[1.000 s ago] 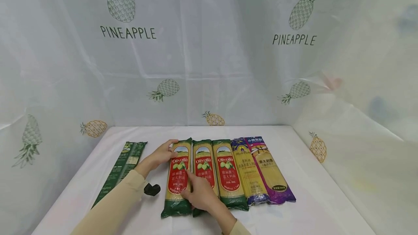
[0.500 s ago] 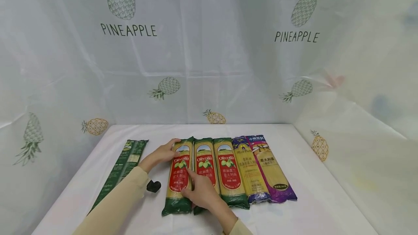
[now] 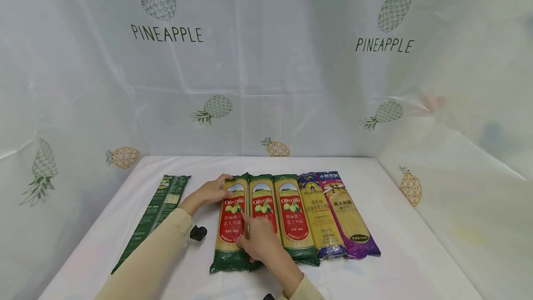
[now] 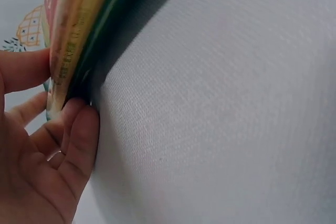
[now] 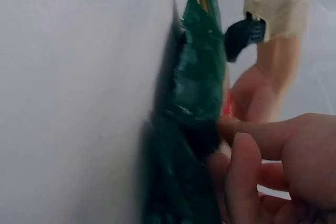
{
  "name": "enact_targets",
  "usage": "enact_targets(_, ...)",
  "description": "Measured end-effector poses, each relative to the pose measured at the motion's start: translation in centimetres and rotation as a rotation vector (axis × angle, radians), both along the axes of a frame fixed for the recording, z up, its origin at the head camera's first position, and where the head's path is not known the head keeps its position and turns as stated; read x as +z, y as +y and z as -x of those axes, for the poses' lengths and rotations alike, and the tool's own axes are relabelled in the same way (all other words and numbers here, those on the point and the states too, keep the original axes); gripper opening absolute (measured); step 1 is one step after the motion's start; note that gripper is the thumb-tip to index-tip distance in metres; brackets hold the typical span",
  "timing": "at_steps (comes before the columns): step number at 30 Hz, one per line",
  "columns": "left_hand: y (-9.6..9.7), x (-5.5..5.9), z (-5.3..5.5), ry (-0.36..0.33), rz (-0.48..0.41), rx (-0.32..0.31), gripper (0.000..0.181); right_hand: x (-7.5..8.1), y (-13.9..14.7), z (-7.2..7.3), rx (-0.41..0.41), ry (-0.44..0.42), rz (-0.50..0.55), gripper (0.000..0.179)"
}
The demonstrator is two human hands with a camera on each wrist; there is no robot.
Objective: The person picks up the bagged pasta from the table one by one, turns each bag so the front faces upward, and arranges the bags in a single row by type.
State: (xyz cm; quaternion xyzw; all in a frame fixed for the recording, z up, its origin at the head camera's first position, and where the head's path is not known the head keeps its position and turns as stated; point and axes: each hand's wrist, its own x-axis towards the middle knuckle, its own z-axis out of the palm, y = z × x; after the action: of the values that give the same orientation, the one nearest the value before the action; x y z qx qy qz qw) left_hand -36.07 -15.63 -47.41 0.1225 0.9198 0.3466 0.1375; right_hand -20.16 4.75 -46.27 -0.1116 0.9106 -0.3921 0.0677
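A green-and-yellow pack of spaghetti [image 3: 231, 233] with a red label lies at the left end of a row of packs. My left hand [image 3: 211, 191] holds its upper left edge; in the left wrist view the thumb [image 4: 29, 69] presses the printed face and the other fingers bend at the underside. Lower down, my right hand [image 3: 264, 242] grips the same pack's right edge, thumb on its face. Some right fingertips are hidden between this pack and the matching middle pack [image 3: 262, 198]. The pack's green end [image 5: 199, 72] shows in the right wrist view.
A third matching pack [image 3: 295, 219], a yellow-and-blue pasta pack [image 3: 322, 219] and a purple one [image 3: 350, 216] continue the row rightward. Another green pack [image 3: 156, 214] lies face down at far left, behind the left forearm. Pineapple-printed curtains [image 3: 270, 68] surround the white table [image 3: 399, 263].
The head view has shifted slightly, so everything sits a little higher and to the right. Both hands keep their places on the left pack, with little other visible movement.
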Motion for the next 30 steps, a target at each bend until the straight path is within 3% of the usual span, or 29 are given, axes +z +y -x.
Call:
enact_targets(9,-0.8,-0.3,0.2,-0.069,-0.060,-0.013,0.071,-0.6,1.1,0.5,0.050,0.010,0.051,0.069)
enact_targets(16,-0.7,-0.5,0.0,-0.041,-0.049,-0.003,0.067,-0.8,1.2,0.4,0.061,0.041,0.027,0.069)
enact_targets(24,-0.1,0.1,-0.8,0.010,-0.018,0.022,0.066,-0.6,1.1,0.4,0.082,0.093,-0.092,0.065)
enact_targets(30,-0.5,0.3,-1.4,0.028,0.021,0.009,0.069,-0.5,1.1,0.2,0.077,0.086,-0.116,0.067)
